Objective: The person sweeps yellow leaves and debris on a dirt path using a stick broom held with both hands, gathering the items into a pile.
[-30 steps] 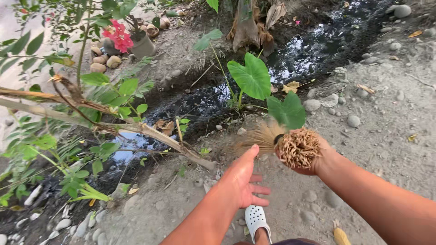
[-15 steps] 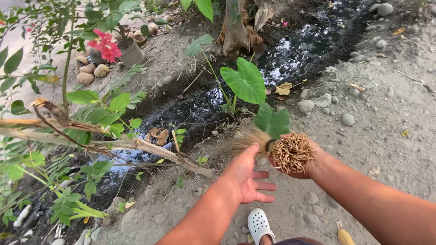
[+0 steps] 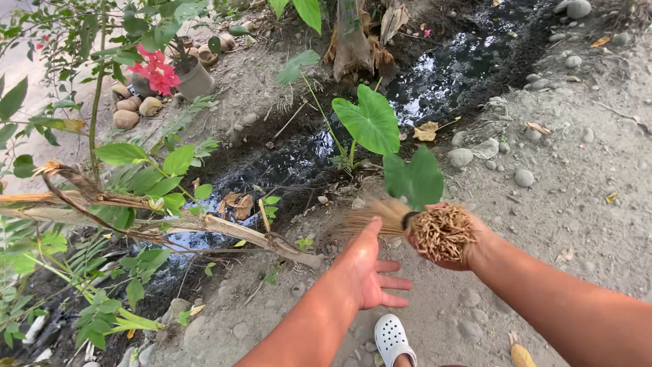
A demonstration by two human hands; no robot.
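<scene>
- Outdoors, we stand on grey, stony ground (image 3: pixel 577 204) beside a ditch of dark water (image 3: pixel 441 75) that runs from upper right to lower left across the view.
- Our right hand (image 3: pixel 468 245) is closed around the bound end of a stick broom (image 3: pixel 438 231); the cut stick ends face up toward us in a tight tan cluster.
- That broom's long axis runs roughly right to left, away from the right hand: its bristles (image 3: pixel 373 214) fan out leftward toward the ditch, partly blurred.
- Our left hand (image 3: pixel 370 268) is open, holding nothing, palm turned to the right with the fingers spread and the thumb raised.
- So the broom lies just up and to the right of the left hand; the thumb tip comes close under the bristles, though we cannot tell whether it touches them. The right hand is the one on the broom, the left the nearer free hand.
- Two broad green leaves (image 3: pixel 370 119) stand at the ditch edge just beyond the broom, the nearer one partly in front of it.
- A dry fallen branch (image 3: pixel 224 228) lies across the ditch to the left, among leafy plants.
- Farther off at upper left sit a grey pot (image 3: pixel 195 79) with red flowers (image 3: pixel 157 71) and a few rounded stones (image 3: pixel 132 112).
- Below our hands, one foot in a white clog (image 3: pixel 392 338) rests on the ground.
</scene>
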